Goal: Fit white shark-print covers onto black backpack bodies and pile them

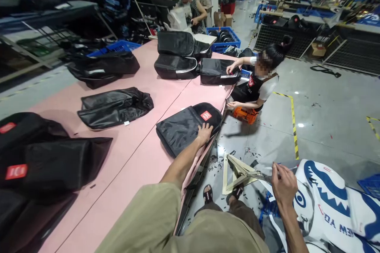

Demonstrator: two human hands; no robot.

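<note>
While the pink table (142, 166) filled the left half of the view, several black bags lay spread across it, the nearest to the person being a black bag (181, 128) with a red label (206, 115), placed flat at the table's right edge. On the floor to the right lay a white shark-print fabric (329, 201), and a wooden triangle frame (234, 174) lay beside the person's feet. A co-worker (261, 83) crouched at the far right edge of the table, one hand on another black bag. The person's left arm, in an olive sleeve, was extended forward, almost straight, across the table edge. The left hand (204, 132) rested palm down on the near end of the black bag, just below the red label, fingers spread wide and flat, gripping nothing. The right forearm was raised from the lower right, bent at the elbow, over the shark-print fabric. The right hand (283, 184) was closed around the handles of a pair of scissors (257, 174), whose blades pointed left toward the wooden triangle frame; whether the blades were parted could not be told.
</note>
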